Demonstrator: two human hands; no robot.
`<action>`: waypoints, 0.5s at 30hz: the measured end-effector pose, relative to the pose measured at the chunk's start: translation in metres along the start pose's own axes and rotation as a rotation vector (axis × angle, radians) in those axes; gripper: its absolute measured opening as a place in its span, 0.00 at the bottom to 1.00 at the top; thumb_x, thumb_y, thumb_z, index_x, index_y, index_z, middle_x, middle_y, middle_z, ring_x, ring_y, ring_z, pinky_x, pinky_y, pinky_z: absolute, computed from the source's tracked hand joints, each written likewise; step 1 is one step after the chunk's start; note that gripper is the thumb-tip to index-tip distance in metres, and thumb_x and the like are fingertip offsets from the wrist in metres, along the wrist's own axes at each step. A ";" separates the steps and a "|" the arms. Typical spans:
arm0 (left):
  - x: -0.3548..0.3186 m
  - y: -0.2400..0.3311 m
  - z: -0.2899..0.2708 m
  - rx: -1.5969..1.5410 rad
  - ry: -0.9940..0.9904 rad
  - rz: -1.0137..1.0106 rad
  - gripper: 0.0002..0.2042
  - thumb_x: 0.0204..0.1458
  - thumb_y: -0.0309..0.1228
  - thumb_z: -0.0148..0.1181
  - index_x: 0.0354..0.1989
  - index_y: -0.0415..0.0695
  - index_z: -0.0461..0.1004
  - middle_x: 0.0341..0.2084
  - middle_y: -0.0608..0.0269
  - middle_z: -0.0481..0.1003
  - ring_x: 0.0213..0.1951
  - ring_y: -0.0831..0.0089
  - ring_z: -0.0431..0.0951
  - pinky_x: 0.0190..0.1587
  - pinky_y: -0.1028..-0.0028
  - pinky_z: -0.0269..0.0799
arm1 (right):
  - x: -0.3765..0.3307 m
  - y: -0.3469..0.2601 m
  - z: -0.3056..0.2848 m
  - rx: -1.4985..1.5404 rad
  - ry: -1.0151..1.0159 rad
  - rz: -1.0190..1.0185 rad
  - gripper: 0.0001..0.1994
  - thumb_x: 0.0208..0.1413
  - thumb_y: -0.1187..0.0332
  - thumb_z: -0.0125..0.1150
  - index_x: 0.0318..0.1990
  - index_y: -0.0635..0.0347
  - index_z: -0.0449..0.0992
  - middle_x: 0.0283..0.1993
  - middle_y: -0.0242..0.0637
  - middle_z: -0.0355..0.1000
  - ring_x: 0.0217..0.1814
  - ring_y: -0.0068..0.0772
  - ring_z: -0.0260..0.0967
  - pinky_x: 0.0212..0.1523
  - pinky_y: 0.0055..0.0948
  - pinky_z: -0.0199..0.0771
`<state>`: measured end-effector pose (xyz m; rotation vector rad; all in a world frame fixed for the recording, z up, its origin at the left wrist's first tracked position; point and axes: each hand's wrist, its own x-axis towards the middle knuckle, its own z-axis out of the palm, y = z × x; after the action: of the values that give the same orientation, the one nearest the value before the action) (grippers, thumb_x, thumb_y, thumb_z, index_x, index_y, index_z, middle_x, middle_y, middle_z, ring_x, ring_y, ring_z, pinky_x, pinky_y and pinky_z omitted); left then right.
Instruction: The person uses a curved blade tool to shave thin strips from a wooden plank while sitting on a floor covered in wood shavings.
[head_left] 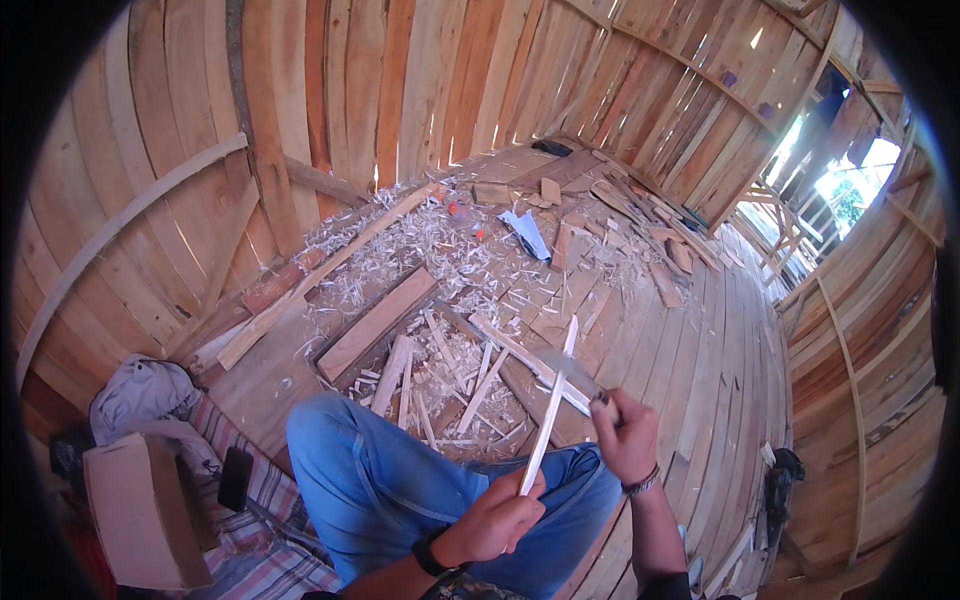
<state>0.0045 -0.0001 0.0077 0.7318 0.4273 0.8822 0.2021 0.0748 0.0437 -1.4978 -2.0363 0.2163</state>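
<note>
My left hand (500, 517), a dark band at its wrist, is closed round the lower end of a pale, narrow wooden stick (546, 430). The stick slants up and away in front of my knees. In my right hand (628, 436), closed and with a watch on the wrist, is the dark handle of a knife (580, 378). Its blurred blade lies across the upper part of the stick; whether it touches the wood I cannot tell. Beyond the blade, a longer pale wood strip (515, 350) rests low over the floor, partly hidden by the stick and knife.
Wood shavings (400, 235) and cut sticks (405, 385) litter the plank floor. A thick board (375, 325) and a long batten (320, 275) lie to the left. Nearer are a cardboard box (140, 515), a phone (235, 478) and a striped cloth (275, 550). Scrap wood (660, 240) lies farther off.
</note>
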 end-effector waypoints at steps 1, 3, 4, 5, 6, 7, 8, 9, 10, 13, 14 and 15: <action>-0.001 0.000 0.001 -0.007 -0.008 -0.010 0.03 0.46 0.26 0.41 0.27 0.43 0.55 0.07 0.67 0.56 0.09 0.79 0.56 0.10 0.79 0.52 | 0.005 0.005 0.000 -0.028 -0.005 0.067 0.12 0.49 0.60 0.63 0.30 0.62 0.74 0.15 0.44 0.65 0.17 0.45 0.66 0.20 0.35 0.64; -0.001 -0.001 0.000 0.017 0.017 0.000 0.02 0.46 0.25 0.41 0.27 0.43 0.56 0.07 0.67 0.56 0.09 0.79 0.56 0.11 0.79 0.51 | 0.001 0.000 0.000 0.001 -0.015 -0.018 0.13 0.49 0.60 0.62 0.30 0.62 0.75 0.15 0.44 0.64 0.16 0.44 0.66 0.20 0.34 0.63; 0.000 -0.001 -0.001 0.029 0.031 0.005 0.02 0.45 0.25 0.40 0.27 0.43 0.56 0.08 0.67 0.56 0.09 0.79 0.56 0.11 0.79 0.51 | 0.004 -0.003 -0.002 0.013 0.004 -0.056 0.12 0.49 0.60 0.62 0.29 0.62 0.75 0.14 0.44 0.63 0.16 0.44 0.66 0.19 0.34 0.63; 0.000 -0.001 0.000 0.033 0.023 0.014 0.02 0.45 0.24 0.40 0.27 0.43 0.56 0.08 0.67 0.56 0.09 0.79 0.56 0.11 0.79 0.50 | 0.001 -0.005 -0.001 0.028 0.017 -0.080 0.12 0.49 0.60 0.62 0.29 0.62 0.75 0.14 0.43 0.63 0.15 0.43 0.65 0.19 0.34 0.63; 0.000 -0.001 0.000 0.038 0.015 0.023 0.02 0.45 0.24 0.40 0.27 0.43 0.56 0.08 0.67 0.55 0.09 0.79 0.55 0.11 0.79 0.50 | -0.002 -0.006 0.000 0.043 0.029 -0.103 0.12 0.49 0.60 0.61 0.29 0.62 0.75 0.13 0.43 0.62 0.15 0.43 0.65 0.19 0.34 0.62; 0.000 -0.002 0.001 0.043 0.007 0.031 0.02 0.45 0.24 0.39 0.27 0.43 0.56 0.08 0.67 0.55 0.09 0.79 0.55 0.11 0.79 0.50 | 0.008 0.010 0.003 0.007 0.031 0.069 0.11 0.49 0.61 0.61 0.29 0.61 0.75 0.13 0.43 0.62 0.15 0.42 0.65 0.19 0.34 0.62; -0.001 -0.003 0.002 0.023 0.005 0.017 0.02 0.46 0.23 0.39 0.27 0.43 0.55 0.08 0.68 0.55 0.09 0.80 0.55 0.12 0.79 0.50 | 0.009 0.010 0.001 -0.003 0.032 0.069 0.11 0.49 0.61 0.61 0.29 0.61 0.75 0.13 0.43 0.61 0.14 0.42 0.64 0.19 0.34 0.62; -0.003 -0.005 0.004 0.003 0.003 0.003 0.02 0.46 0.23 0.39 0.27 0.43 0.55 0.09 0.68 0.55 0.10 0.80 0.55 0.12 0.79 0.49 | 0.009 0.010 0.000 -0.014 0.033 0.068 0.11 0.49 0.61 0.61 0.29 0.60 0.75 0.12 0.42 0.61 0.14 0.41 0.63 0.19 0.33 0.61; -0.004 -0.005 0.005 -0.016 0.001 -0.011 0.02 0.46 0.23 0.39 0.27 0.43 0.55 0.09 0.68 0.55 0.10 0.80 0.55 0.12 0.79 0.49 | 0.009 0.010 -0.001 -0.025 0.034 0.068 0.11 0.49 0.61 0.61 0.29 0.60 0.75 0.12 0.42 0.61 0.13 0.40 0.62 0.18 0.33 0.61; -0.001 -0.001 0.003 0.022 -0.008 -0.005 0.02 0.47 0.22 0.39 0.27 0.43 0.55 0.10 0.69 0.54 0.10 0.81 0.54 0.12 0.80 0.49 | 0.006 0.005 0.002 0.061 0.062 0.000 0.10 0.50 0.62 0.61 0.29 0.60 0.75 0.12 0.41 0.59 0.13 0.35 0.59 0.18 0.31 0.58; -0.003 -0.001 0.005 0.031 -0.003 -0.016 0.02 0.48 0.22 0.39 0.27 0.43 0.55 0.10 0.69 0.54 0.10 0.81 0.54 0.12 0.80 0.49 | 0.012 0.007 -0.002 0.029 0.047 0.056 0.10 0.50 0.62 0.61 0.30 0.60 0.75 0.12 0.41 0.59 0.13 0.34 0.59 0.18 0.31 0.58; -0.004 -0.001 0.007 0.040 0.001 -0.027 0.03 0.48 0.22 0.40 0.27 0.44 0.55 0.10 0.69 0.54 0.10 0.81 0.54 0.12 0.80 0.49 | 0.022 0.019 -0.003 -0.027 0.043 0.179 0.10 0.50 0.62 0.61 0.30 0.60 0.75 0.12 0.41 0.60 0.13 0.34 0.59 0.18 0.30 0.59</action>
<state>0.0072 -0.0069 0.0116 0.7610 0.4559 0.8507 0.2155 0.1011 0.0455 -1.6884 -1.8789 0.2267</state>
